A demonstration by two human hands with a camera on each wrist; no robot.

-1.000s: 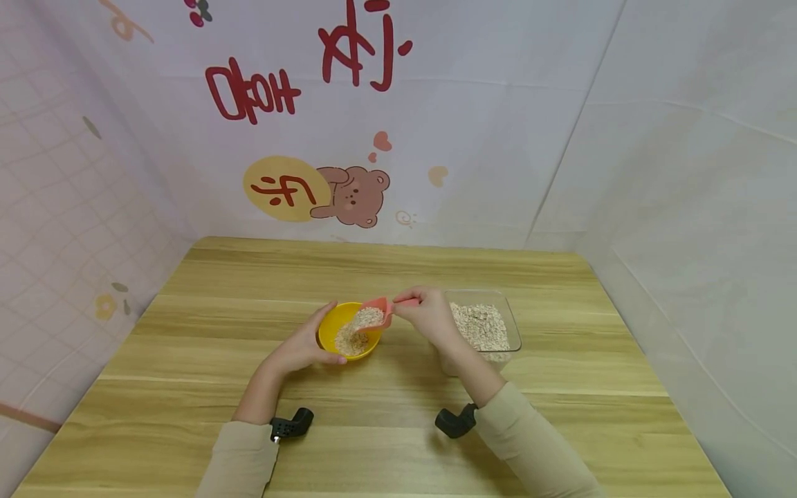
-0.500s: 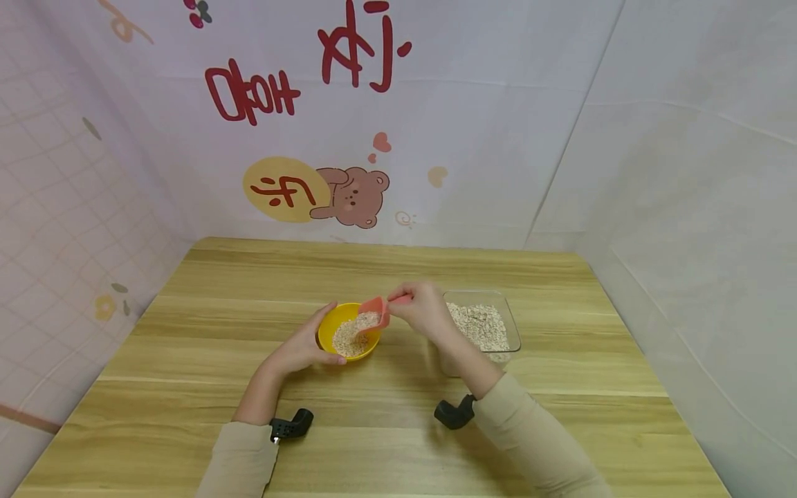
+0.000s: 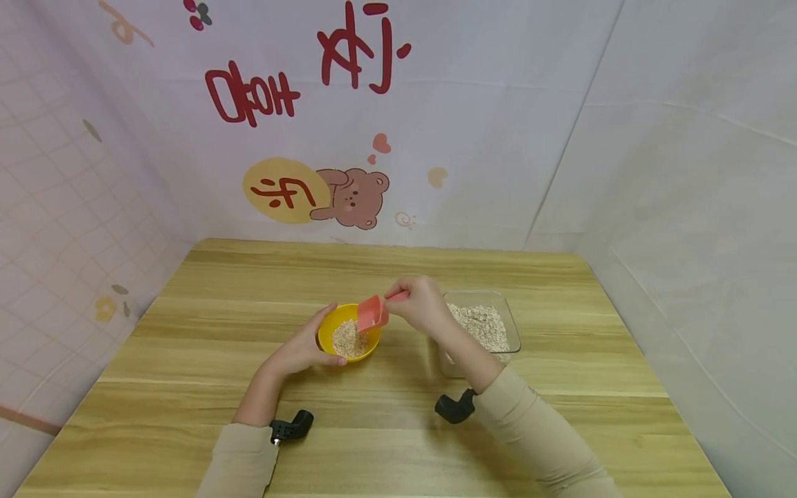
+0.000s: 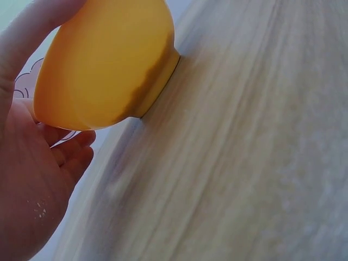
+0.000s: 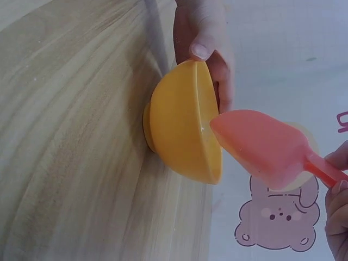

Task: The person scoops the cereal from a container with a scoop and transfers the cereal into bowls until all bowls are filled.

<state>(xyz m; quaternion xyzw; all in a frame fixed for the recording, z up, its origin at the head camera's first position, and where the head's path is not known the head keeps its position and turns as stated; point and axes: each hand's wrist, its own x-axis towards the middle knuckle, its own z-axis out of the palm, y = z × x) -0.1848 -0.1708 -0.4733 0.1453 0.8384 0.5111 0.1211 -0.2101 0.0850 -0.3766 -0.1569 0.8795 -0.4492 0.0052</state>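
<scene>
A person's left hand (image 3: 301,349) grasps a yellow bowl (image 3: 335,317) from its left side, thumb on the near edge of the rim and fingers curled round the far side; the bowl stands with its foot on the wooden surface (image 3: 367,449), in front of the person and a little to the left, and a heap of oats (image 3: 346,339) lies inside it. The right hand (image 3: 423,306) pinches the handle of a pink scoop (image 3: 371,313) between thumb and fingers; the scoop is tipped over the right side of the bowl, its front edge above the opening (whether it touches the rim, I cannot tell), and the right wrist view shows its rounded underside.

To the right of the bowl, partly behind the right hand and forearm, stands a clear container (image 3: 478,297) with more oats, the larger heap (image 3: 487,328), in it; the container and the bowl are apart. A few pale flecks (image 4: 39,209) cling to the left palm; beige sleeves (image 3: 542,432) cover both forearms, and a black device (image 3: 456,407) sits at each wrist. Behind the surface hangs a white cloth (image 3: 498,138) printed with red characters (image 3: 255,93), hearts and a pink bear (image 3: 360,197) beside a yellow disc (image 3: 280,207).
</scene>
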